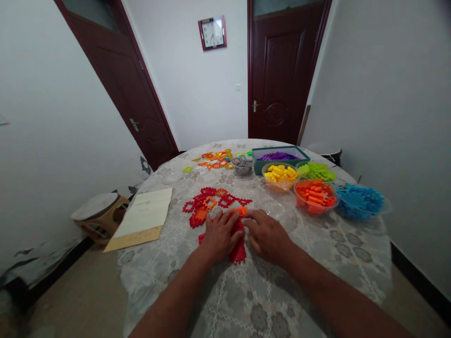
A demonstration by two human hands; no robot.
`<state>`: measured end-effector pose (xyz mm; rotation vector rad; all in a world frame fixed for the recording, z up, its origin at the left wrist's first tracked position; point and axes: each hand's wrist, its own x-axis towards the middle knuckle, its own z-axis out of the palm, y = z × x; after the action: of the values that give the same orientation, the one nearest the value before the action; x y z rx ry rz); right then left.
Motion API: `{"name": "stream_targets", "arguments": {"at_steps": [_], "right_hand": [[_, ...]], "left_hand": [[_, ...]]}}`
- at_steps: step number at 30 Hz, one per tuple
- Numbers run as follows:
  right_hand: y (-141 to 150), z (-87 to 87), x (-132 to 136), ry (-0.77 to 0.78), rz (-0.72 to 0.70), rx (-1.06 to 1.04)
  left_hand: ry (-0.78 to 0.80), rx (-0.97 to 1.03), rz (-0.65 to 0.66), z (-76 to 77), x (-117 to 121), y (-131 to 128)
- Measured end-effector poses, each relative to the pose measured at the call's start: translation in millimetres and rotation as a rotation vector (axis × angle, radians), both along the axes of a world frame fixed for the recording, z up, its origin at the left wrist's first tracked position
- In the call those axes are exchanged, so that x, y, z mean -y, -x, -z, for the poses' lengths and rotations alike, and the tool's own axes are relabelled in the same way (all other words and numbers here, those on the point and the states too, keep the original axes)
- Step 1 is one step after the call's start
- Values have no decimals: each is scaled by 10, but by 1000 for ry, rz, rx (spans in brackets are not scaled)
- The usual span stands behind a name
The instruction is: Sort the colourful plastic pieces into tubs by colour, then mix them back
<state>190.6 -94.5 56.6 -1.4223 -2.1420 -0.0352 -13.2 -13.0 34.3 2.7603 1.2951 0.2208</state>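
Note:
A red panel (238, 252) with toothed edges, made of interlocking plastic pieces, lies on the table in front of me. My left hand (221, 234) rests on it with fingers stretched out flat, hiding much of it. Where the panel's far end meets an orange toothed piece (242, 211), my right hand (265, 234) has its fingers curled, the fingertips at the right edge of that piece. How firmly they grip is hard to see. Just beyond my hands is a cluster of joined red and orange pieces (207, 203), some of them open square frames.
On the right stand clear bowls of yellow pieces (282, 173), orange pieces (315, 195), blue pieces (360, 201) and green pieces (317, 172). Behind them is a box (258, 166) of purple pieces. A bowl of grey pieces (243, 164) stands further back. Paper sheets (144, 211) overhang the left edge.

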Motion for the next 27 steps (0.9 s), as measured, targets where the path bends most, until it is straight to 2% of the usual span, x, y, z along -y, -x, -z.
{"name": "stream_targets", "arguments": {"at_steps": [5,8,11,14,20,23,27], "right_hand": [[196,149,25,121,-225,50],[265,256,12,138,-257,78],[292,348,-35,111,-192,75],[288,415,-101,74,-64,71],[273,501,-175,73,193,91],[284,513,-153,55,209,92],[303,497,-105,42,143,86]], "left_hand": [[-21,-57,-19,1,-50,346],[-60,-77,-68,14,-133,479],[-104,-68,-135,41,-244,524],[-121,-61,-197,50,-396,517],[-82,-57,-280,-9,-646,361],[-61,-65,-265,-5,-584,261],[-104,-76,-218,47,-307,230]]}}
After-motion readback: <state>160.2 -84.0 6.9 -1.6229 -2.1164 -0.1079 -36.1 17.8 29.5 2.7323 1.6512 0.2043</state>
